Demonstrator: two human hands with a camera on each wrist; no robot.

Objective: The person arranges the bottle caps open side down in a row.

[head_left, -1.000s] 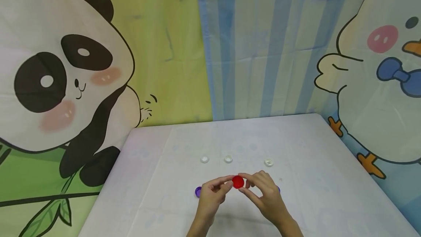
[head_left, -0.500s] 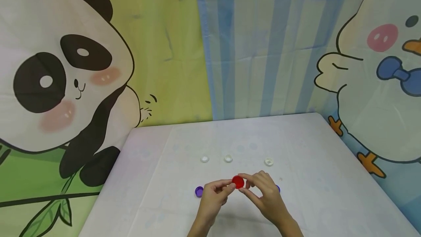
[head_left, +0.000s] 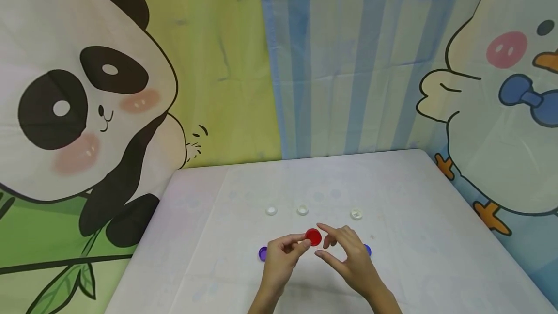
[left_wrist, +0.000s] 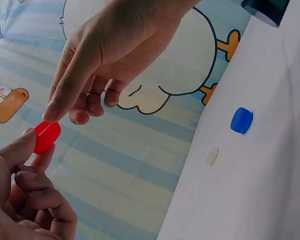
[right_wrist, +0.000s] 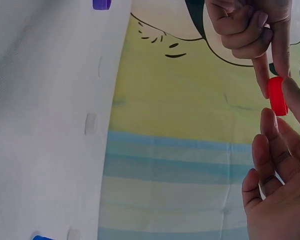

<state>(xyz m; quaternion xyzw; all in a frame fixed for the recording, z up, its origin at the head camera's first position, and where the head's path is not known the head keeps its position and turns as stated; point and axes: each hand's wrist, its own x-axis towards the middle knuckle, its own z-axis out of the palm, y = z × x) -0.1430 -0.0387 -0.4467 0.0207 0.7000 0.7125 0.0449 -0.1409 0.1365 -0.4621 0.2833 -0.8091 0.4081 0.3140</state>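
A red bottle cap [head_left: 313, 237] is held up above the white table, its hollow side toward the head camera. My left hand [head_left: 279, 261] pinches its edge between thumb and forefinger. My right hand [head_left: 348, 257] is just to the right, thumb and forefinger parted around the cap's free side; the head view shows a gap there. In the left wrist view, the right thumb [left_wrist: 65, 92] overlaps the top of the red cap [left_wrist: 47, 137]. A purple cap [head_left: 262, 254] lies partly hidden behind the left hand, and a blue cap [head_left: 368, 250] shows past the right hand.
Farther back on the white table [head_left: 244, 183] lie three white caps: one at left [head_left: 271, 211], a middle cap [head_left: 302, 211] and one at right [head_left: 356, 214]. A dark cylindrical object [left_wrist: 267, 11] stands at the left wrist view's top edge. Cartoon curtains hang behind the table.
My right thumb and forefinger have spread off the red cap, which both hands held before. The left hand has moved the cap slightly up and to the left.
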